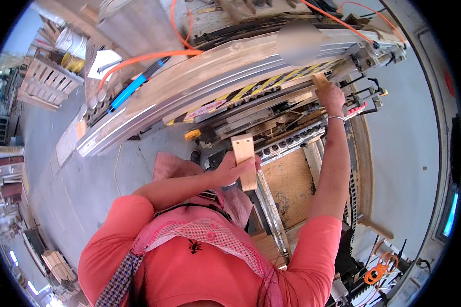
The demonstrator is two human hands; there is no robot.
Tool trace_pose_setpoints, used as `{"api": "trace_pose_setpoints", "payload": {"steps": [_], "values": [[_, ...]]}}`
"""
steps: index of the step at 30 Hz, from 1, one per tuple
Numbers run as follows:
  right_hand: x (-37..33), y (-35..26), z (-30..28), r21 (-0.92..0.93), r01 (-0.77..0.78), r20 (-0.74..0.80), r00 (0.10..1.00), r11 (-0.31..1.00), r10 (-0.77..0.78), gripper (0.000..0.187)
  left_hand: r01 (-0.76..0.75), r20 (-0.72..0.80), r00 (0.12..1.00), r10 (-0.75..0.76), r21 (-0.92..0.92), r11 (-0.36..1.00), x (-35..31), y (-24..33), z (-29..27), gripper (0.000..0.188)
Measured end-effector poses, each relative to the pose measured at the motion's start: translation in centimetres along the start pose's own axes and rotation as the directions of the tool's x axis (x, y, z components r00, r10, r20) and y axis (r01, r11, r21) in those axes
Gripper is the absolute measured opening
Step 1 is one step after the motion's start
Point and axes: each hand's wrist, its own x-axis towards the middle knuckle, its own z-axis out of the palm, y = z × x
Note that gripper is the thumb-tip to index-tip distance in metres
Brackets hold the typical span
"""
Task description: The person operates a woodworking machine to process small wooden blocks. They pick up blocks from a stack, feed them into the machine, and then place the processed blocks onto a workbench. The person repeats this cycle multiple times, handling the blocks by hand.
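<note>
1. Nearest, the left hand [230, 169] grips a short wooden block [245, 161] upright, kept in reserve above the machine bed [292, 187].
2. Right hand [332, 96] pinches another wooden piece [320, 81], pressed against the striped guard rail [261, 87].

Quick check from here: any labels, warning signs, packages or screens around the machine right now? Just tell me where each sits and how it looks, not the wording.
Hazard stripe: a long yellow-and-black diagonal band along the machine's front rail, above the right hand.
Warning label: small pale sticker with red, at the stripe's left end.
Paper sheet: white, lying upper left on the machine.
Lit panel: blue glowing strip at far right edge, possibly a screen.
</note>
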Motion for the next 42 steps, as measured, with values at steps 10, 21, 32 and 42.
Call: {"api": "trace_pose_setpoints", "payload": {"steps": [10,21,32,42], "values": [[-4.9,-1.6,-0.1,0.136,0.053,-0.488,0.873,0.989,0.021,0.049,0.073,-0.431,0.836,-0.339,-0.526,0.847,-17.8,4.9,-13.4,0.038],[-25.5,-13.1,0.4,0.682,0.14,-0.543,0.754,0.718,0.369,0.03,-0.054,-0.937,0.348,-0.018,-0.039,0.998,-35.8,5.6,-40.8,0.027],[-41.7,-29.4,1.8,0.644,-0.021,-0.262,0.933,0.765,0.246,0.028,0.032,-0.981,0.194,0.023,0.03,0.999,-47.8,7.9,-64.9,0.02],[-44.3,-34.8,3.8,0.543,0.138,-0.153,0.986,0.829,-0.064,0.019,0.257,-0.975,0.217,0.038,0.095,0.962,-44.7,5.3,-75.5,0.031]]}}
